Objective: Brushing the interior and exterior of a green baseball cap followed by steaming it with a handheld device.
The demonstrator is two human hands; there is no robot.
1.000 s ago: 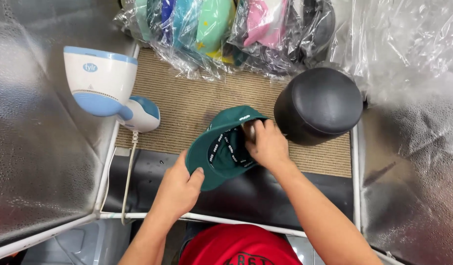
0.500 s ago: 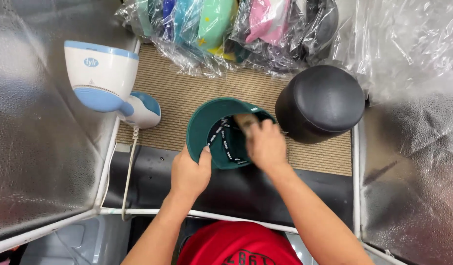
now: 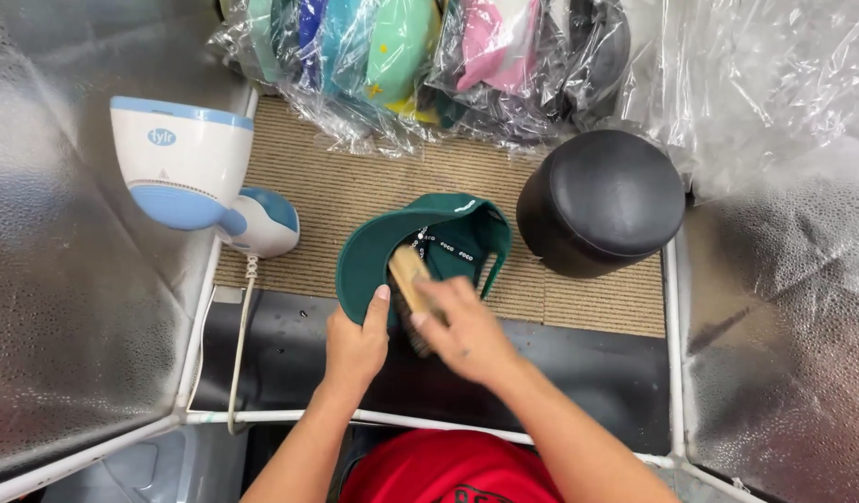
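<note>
Near the middle of the frame lies a green cap [image 3: 420,251], turned inside out toward the camera so its lining and taped seams show, resting partly on the tan mat [image 3: 355,196] and partly over the black strip [image 3: 280,345] below it. The left hand [image 3: 355,345] grips the cap's lower left edge, thumb laid up along the rim and fingers curled beneath. The right hand [image 3: 466,331], slightly blurred, is closed around a wooden brush [image 3: 409,279]; the brush's pale back sticks out above the fingers and its dark bristles press against the cap's inside, just beside the left thumb. To the right of the cap, close to its strap side, stands a black rounded form [image 3: 601,200] with a domed top. At the left of the frame sits a white and blue steamer [image 3: 192,172], its cord [image 3: 241,345] running down over the black strip toward the white frame rail [image 3: 290,417]. Across the top edge lies a row of bagged caps [image 3: 420,65] in teal, blue, green, pink and dark colours, wrapped in clear plastic. Crinkled silver sheeting [image 3: 66,307] covers the left and right sides. At the bottom centre a red cap [image 3: 453,470] shows between the forearms.
</note>
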